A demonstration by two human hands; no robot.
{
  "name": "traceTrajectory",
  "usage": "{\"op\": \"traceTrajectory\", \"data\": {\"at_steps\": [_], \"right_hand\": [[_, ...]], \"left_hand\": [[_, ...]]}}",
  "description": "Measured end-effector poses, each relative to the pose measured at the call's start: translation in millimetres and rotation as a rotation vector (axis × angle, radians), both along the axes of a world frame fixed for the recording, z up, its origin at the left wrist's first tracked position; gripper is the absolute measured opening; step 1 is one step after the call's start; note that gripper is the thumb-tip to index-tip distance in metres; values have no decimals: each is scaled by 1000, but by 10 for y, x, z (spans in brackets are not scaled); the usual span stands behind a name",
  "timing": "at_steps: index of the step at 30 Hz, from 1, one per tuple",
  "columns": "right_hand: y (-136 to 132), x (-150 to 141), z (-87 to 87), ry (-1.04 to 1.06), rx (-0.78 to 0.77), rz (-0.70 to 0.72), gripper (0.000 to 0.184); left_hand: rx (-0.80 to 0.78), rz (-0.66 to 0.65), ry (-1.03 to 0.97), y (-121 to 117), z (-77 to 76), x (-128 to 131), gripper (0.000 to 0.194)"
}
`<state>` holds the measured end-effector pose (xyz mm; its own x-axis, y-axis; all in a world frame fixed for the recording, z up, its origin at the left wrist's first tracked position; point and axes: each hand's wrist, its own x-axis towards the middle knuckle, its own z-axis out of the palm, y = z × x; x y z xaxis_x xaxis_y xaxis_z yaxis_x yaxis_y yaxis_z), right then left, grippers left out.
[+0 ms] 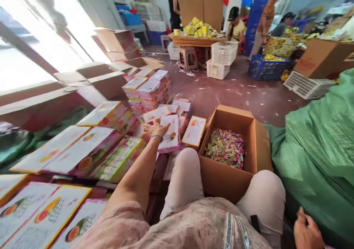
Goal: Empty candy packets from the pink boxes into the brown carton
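Observation:
My left hand reaches forward with its fingers spread, a bracelet at the wrist. Its thumb side lies against the edge of a white gift box with a passion fruit picture. The fingers rest over other boxes, and I cannot tell how firmly they touch. Low at the right edge, my right hand hangs beside a green sack, fingers loosely curled and apart with nothing visible in them. Between my knees stands an open cardboard carton holding many small colourful packets. Another white box with a yellow border leans near the carton.
Stacked fruit-picture boxes fill the left side, with a taller stack ahead. Empty cartons stand by the bright opening. Farther off are a table of yellow packets, white crates, a blue crate and several people.

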<state>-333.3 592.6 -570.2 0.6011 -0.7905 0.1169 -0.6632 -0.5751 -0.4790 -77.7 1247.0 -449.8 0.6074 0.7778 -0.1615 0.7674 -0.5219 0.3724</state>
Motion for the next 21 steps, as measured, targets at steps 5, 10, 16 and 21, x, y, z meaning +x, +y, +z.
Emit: {"op": "traceTrajectory", "data": {"at_steps": [5, 10, 16, 21], "right_hand": [[421, 446, 158, -190, -21, 250, 57], [775, 650, 218, -276, -170, 406, 66], [809, 601, 256, -274, -181, 458, 59], [799, 583, 244, -309, -156, 452, 75]], "left_hand": [[-179, -25, 59, -142, -314, 25, 121], [-129, -99, -18, -385, -456, 61, 123], [-148, -18, -88, -257, -397, 27, 104], [-327, 38, -256, -28, -162, -59, 91]]}}
